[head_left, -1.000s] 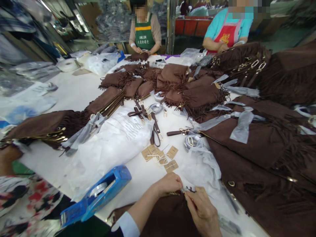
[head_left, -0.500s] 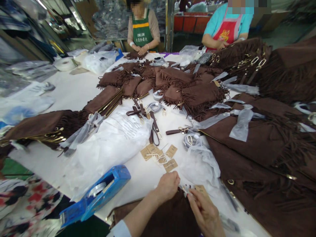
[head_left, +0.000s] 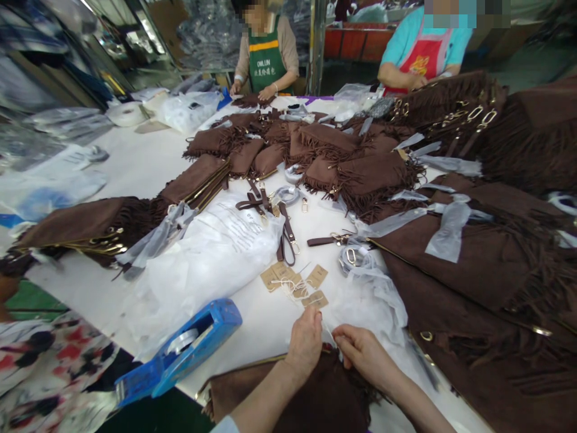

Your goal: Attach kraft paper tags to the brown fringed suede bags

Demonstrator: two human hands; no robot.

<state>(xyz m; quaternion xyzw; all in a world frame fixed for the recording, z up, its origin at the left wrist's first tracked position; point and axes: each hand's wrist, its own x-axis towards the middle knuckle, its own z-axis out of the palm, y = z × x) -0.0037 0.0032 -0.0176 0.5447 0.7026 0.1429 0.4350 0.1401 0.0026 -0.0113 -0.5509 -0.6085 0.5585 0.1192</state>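
Left hand (head_left: 306, 341) & right hand (head_left: 364, 355) both pinched narrow at top edge of brown suede fringed bag (head_left: 311, 397), near kraft paper tags (head_left: 295, 279) on white worktop (head_left: 135, 168).

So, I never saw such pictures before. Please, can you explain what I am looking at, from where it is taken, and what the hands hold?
There is no machine: a person wears a camera on the head, looking down at their own hands. The left hand and right hand meet at the top edge of a brown bag, pinching something too small to tell. On the white table lie paper tags, a blue tape dispenser, brown straps, a plastic bag and many fringed bags. Two other people work at the far side.
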